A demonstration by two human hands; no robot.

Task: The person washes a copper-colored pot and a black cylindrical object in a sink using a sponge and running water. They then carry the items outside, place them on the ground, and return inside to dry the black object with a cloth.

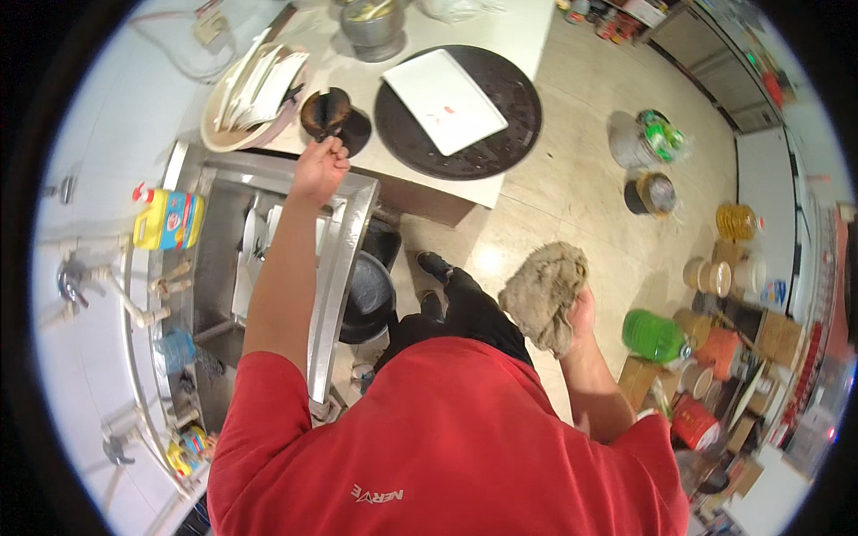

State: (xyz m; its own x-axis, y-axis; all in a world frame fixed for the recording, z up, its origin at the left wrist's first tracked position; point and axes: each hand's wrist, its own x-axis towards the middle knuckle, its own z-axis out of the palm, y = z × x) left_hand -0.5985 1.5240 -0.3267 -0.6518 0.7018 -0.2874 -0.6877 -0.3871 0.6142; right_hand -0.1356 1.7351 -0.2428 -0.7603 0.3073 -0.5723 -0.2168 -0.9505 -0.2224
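Observation:
My left hand point(323, 167) reaches over the near edge of a white worktop point(365, 157). Its fingers are closed on the near side of a small round dark vessel point(326, 114) with brownish patches; its exact kind is unclear. A dark round shadow lies beside the vessel. Out to the right, above the floor, my right hand point(582, 315) holds a bunched grey-brown cloth point(544, 295). Right of the vessel, a round black tray point(516, 134) carries a white rectangular plate point(446, 94) with small red scraps. To its left stands a pale basin point(213, 134) of white plates on edge.
A metal sink point(342, 268) on my left contains white dishes, with a yellow detergent jug point(167, 218) at its rim. Below it is a black basin point(369, 295). A metal pot point(373, 33) stands farther back. Bottles, tubs and a green jug point(653, 335) line the right.

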